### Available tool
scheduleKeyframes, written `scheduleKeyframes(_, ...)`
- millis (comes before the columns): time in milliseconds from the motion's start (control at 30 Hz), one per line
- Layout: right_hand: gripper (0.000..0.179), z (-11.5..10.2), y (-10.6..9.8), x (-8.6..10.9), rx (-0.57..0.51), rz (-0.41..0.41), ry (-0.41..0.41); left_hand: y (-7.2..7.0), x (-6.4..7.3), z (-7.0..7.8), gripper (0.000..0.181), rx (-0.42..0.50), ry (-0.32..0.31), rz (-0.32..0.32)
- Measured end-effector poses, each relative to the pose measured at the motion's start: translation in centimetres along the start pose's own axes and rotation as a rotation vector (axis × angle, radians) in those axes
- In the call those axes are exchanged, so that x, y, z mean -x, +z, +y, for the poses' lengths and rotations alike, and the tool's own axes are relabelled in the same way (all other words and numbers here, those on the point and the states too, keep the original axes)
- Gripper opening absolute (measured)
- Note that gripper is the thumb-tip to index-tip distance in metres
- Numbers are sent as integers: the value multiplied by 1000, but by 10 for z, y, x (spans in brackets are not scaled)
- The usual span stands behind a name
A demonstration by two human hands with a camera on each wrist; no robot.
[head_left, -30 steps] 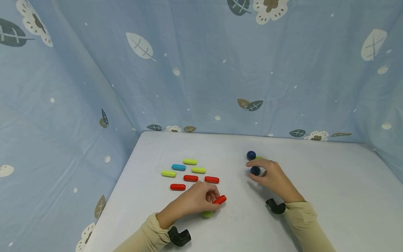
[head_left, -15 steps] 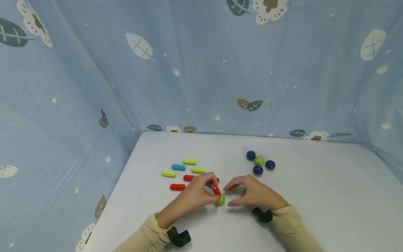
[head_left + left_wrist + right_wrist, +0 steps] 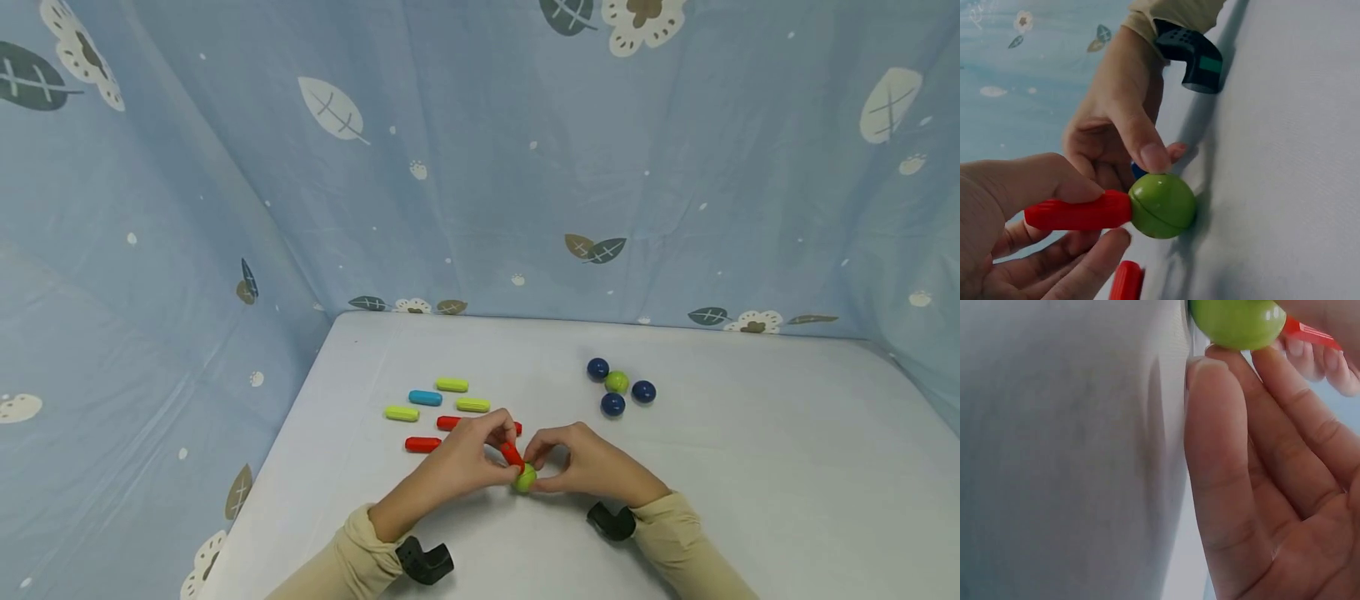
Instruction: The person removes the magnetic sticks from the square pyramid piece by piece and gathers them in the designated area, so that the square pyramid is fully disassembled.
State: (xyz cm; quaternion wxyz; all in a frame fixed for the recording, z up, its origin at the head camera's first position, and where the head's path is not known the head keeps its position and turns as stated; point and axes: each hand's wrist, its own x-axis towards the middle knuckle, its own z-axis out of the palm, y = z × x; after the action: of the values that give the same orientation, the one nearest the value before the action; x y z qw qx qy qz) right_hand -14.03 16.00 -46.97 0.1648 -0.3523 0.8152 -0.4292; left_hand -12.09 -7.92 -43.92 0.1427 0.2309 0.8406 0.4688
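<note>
My left hand [image 3: 468, 454] pinches a red ribbed rod [image 3: 1079, 212] between thumb and fingers. A glossy green ball [image 3: 1163, 206] sits against the rod's end, low over the white table. From the other side my right hand [image 3: 588, 462] has its thumb and fingertips on that same ball. In the right wrist view the ball [image 3: 1238, 322] shows between the thumb and the fingers, with the red rod [image 3: 1313, 332] behind it. Part of another red rod [image 3: 1127, 281] shows below my left fingers in the left wrist view.
Left of the hands lie several loose rods, among them a blue rod [image 3: 425, 398], a yellow-green rod [image 3: 402, 413] and a red rod [image 3: 423, 445]. At the back right is a cluster of dark blue balls [image 3: 643, 392] around a green ball [image 3: 617, 382]. A patterned curtain [image 3: 480, 167] hangs behind.
My right hand has come from the ball cluster, leftward and nearer, to the green ball at my left hand. The left hand has shifted slightly right and away, turning the red rod toward the ball.
</note>
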Motion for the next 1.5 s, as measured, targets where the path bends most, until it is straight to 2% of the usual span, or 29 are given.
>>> scheduleKeyframes(167,24,2,-3,3,-6,-1,21,3,-1,3,26,49,-31,-22)
scheduleKeyframes(300,24,5,-3,4,0,3,30,4,-2,2,26,-51,-36,-15)
scheduleKeyframes(433,21,4,-5,4,23,11,62,6,-4,-1,19,-256,-60,-14)
scheduleKeyframes(533,21,4,-6,4,32,7,80,6,-4,-4,18,-355,-63,-32)
scheduleKeyframes(833,20,1,-9,3,97,-1,49,4,-3,-9,14,-384,12,-60)
scheduleKeyframes(1067,22,3,-20,8,197,72,147,-7,0,-12,14,-483,-30,42)
scheduleKeyframes(1200,22,5,-24,8,178,57,142,-11,-2,-12,16,-516,-53,55)
scheduleKeyframes(1500,22,8,-26,10,140,48,107,-14,-3,-16,15,-557,-47,103)
